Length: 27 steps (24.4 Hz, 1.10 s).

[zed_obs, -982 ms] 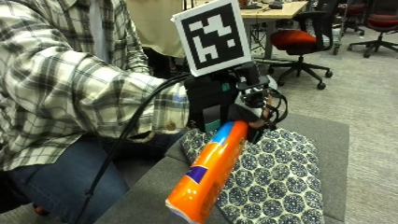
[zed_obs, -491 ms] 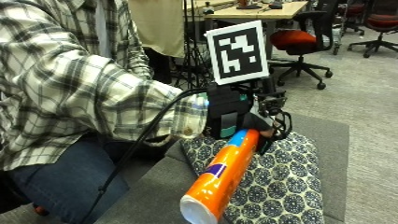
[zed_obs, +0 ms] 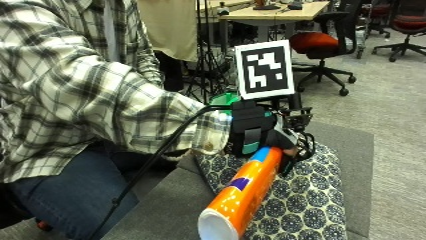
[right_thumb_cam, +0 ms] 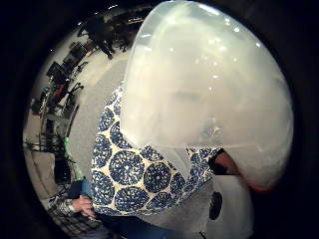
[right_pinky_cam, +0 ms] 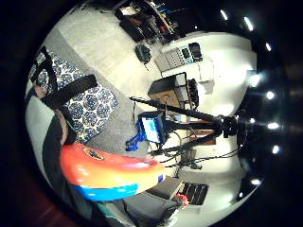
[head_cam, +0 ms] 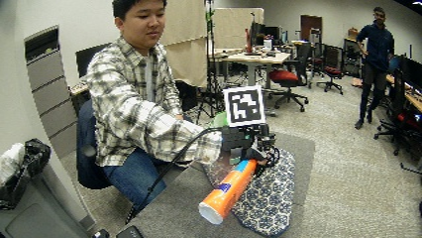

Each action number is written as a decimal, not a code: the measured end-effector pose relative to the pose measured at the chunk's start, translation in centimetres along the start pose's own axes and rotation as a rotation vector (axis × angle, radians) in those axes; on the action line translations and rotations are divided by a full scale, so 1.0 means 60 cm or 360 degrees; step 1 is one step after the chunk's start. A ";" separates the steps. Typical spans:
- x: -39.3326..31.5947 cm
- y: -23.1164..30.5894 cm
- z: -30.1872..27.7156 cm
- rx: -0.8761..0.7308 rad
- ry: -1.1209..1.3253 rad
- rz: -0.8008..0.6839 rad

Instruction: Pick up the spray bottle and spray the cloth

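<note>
Orange-and-blue spray bottle (zed_obs: 243,195), navy-and-cream medallion-print cloth (zed_obs: 299,200)

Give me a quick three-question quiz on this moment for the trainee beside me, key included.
1. True or false: the bottle stands upright on the table.
2. What lies under the bottle? A) a bare tabletop B) the cloth C) a tray
3. Fill in: the right hand grips the bottle at its ____ end, the one away from the outside camera.

Key
1. False: it is tilted, its flat base toward the outside camera, held off the table.
2. B: the blue-and-white patterned cloth is spread on the grey table below it.
3. Far, that is, the top end; the nozzle itself is hidden by the hand.
</note>
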State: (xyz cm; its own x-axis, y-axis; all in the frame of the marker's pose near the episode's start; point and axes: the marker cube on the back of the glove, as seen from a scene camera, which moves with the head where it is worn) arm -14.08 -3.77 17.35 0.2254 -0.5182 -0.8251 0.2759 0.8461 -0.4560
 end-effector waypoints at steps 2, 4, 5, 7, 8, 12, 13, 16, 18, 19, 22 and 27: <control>0.000 0.001 0.002 -0.0011 0.0028 -0.0007; -0.001 0.002 0.003 -0.0020 0.0041 -0.0012; -0.002 0.002 0.004 -0.0025 0.0044 -0.0010; -0.005 0.002 0.005 -0.0035 0.0051 -0.0001; -0.006 0.002 0.006 -0.0040 0.0057 -0.0002; -0.010 0.005 0.008 -0.0051 0.0074 -0.0032; -0.011 0.005 0.008 -0.0051 0.0072 -0.0032; -0.011 0.005 0.004 -0.0032 0.0039 -0.0005; -0.010 0.004 -0.002 -0.0008 -0.0010 0.0031; -0.008 0.004 -0.006 0.0005 -0.0042 0.0051; 0.004 0.004 -0.016 0.0056 -0.0156 0.0111; 0.031 0.010 -0.039 0.0157 -0.0336 0.0210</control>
State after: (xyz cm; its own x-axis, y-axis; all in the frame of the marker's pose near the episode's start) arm -15.68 -3.97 14.74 0.4524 -0.4276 -0.7826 0.3185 0.8971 -0.3061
